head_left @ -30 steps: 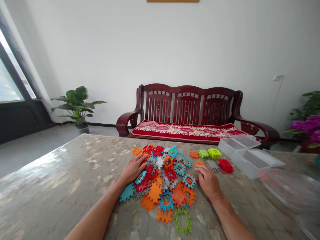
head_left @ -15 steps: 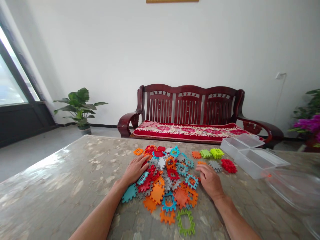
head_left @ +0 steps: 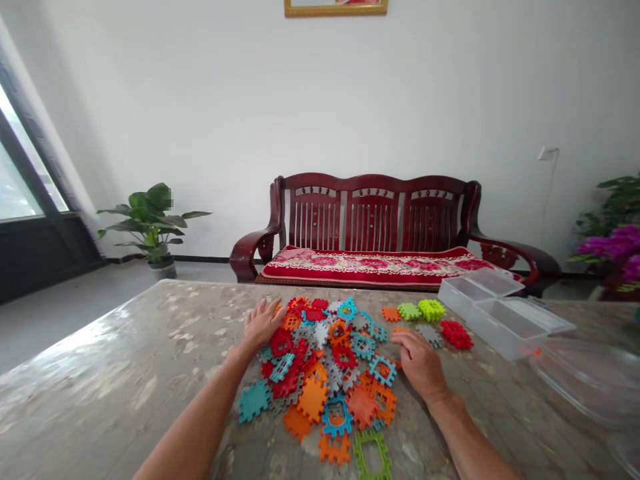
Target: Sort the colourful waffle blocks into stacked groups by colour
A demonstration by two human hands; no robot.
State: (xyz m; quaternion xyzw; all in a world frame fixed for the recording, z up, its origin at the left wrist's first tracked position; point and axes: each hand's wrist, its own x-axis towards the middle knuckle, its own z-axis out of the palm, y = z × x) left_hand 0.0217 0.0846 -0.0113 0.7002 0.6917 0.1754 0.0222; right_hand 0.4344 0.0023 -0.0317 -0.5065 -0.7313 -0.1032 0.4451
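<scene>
A loose heap of toothed, interlocking plastic tiles in red, orange, blue and grey lies in the middle of the table. My left hand (head_left: 263, 325) is at the heap's far left side, palm down with fingers apart, touching its edge next to an orange tile (head_left: 291, 321). At the right edge, my right hand (head_left: 421, 365) rests with its fingers curled; whatever they hold, if anything, is hidden. Just beyond those fingertips an orange tile (head_left: 401, 329) is partly covered. A green frame tile (head_left: 373, 456) lies nearest me, and a teal tile (head_left: 254, 401) at the left.
Right of the heap are separate tiles: orange (head_left: 391, 314), green (head_left: 409, 311), grey (head_left: 431, 335), a yellow-green stack (head_left: 432, 309) and a red stack (head_left: 457, 335). A clear divided box (head_left: 505, 330) with raised lids and another clear plastic container (head_left: 585, 380) stand at the right. A wooden bench is behind.
My left hand has moved off the red tiles, outward to the heap's far left edge, uncovering several. My right hand stays in nearly the same place. The view has tilted up slightly.
</scene>
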